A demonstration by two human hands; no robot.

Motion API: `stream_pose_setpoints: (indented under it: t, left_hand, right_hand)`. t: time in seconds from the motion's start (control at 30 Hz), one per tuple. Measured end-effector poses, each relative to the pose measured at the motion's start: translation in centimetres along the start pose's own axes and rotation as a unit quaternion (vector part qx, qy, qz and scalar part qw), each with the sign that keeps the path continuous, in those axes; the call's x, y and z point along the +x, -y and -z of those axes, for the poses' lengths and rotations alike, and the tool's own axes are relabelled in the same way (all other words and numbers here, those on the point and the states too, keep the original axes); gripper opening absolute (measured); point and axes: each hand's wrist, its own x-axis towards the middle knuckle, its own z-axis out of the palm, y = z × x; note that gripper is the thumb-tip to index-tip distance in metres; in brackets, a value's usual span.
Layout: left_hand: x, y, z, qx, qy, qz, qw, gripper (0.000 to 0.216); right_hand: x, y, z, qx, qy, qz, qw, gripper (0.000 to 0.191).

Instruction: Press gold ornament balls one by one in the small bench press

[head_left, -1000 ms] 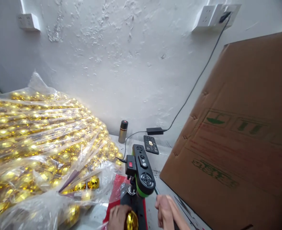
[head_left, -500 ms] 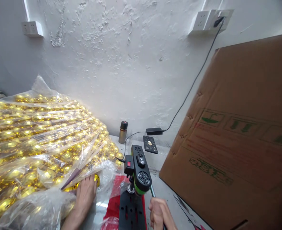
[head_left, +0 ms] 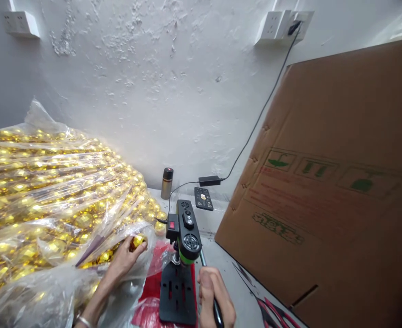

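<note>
My left hand [head_left: 125, 256] is at the mouth of a clear plastic bag [head_left: 43, 119], its fingers and thumb closed round a shiny faceted gold ball [head_left: 138, 241]. Many more such balls [head_left: 84, 218] fill the bag. To the right stands a small black bench drill press [head_left: 189, 232] with a green ring and a slotted black base plate [head_left: 177, 296]. My right hand [head_left: 215, 298] is wrapped round a lever [head_left: 203, 258] with a dark grip, which slants down from beside the machine's head. Nothing lies on the visible part of the plate.
Red plastic [head_left: 149, 291] lies under the base plate. Behind the machine are a bottle [head_left: 166, 186], a power adapter [head_left: 210, 181] and a phone [head_left: 203, 198]. A large cardboard box [head_left: 323, 191] leans on the right, with red-handled scissors [head_left: 272, 312] by its lower edge.
My left hand has risen slightly out of the bag with a gold ball now plainly in its fingers. My right hand remains on the lever. The whole view has shifted a little.
</note>
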Motion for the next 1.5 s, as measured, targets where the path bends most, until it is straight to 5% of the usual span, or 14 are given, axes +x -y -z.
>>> stream_pose_setpoints:
  t: [0.07,0.13,0.2,0.37,0.53,0.83,1.03,1.5]
  left_hand:
    - [-1.7,-0.2,-1.2,-0.195,0.022,0.018,0.980,0.064]
    - [-3.5,-0.3,-3.0,-0.372,0.052,0.041,0.926,0.076]
    - [-5.0,-0.4,-5.2,-0.433,0.080,0.046,0.897,0.081]
    - [-6.2,0.0,-9.6,-0.318,0.039,0.009,0.947,0.080]
    - [-6.3,0.7,-11.5,-0.200,0.023,-0.056,0.978,0.066]
    - [-5.8,0.6,-12.1,-0.162,0.020,-0.135,0.977,0.056]
    - [-6.4,0.9,-11.9,-0.157,0.027,-0.159,0.974,0.057]
    - [-5.5,-0.5,-13.9,-0.109,0.040,-0.137,0.984,0.057]
  right_hand:
    - [0.6,-0.1,0.4,-0.011,0.009,0.008,1.000,0.040]
    - [1.5,0.0,0.9,-0.028,0.044,0.033,0.998,0.040]
    - [2.5,0.3,1.5,-0.049,0.092,0.068,0.992,0.040]
    - [4.3,1.6,1.8,-0.091,0.114,0.113,0.983,0.039]
    - [4.0,1.8,1.5,-0.096,0.100,0.141,0.980,0.035]
    - [3.0,0.3,2.0,-0.080,0.119,0.117,0.983,0.035]
    - [1.8,0.7,0.9,-0.038,0.046,0.026,0.998,0.040]
    - [1.2,1.5,0.7,-0.027,0.038,0.001,0.999,0.040]
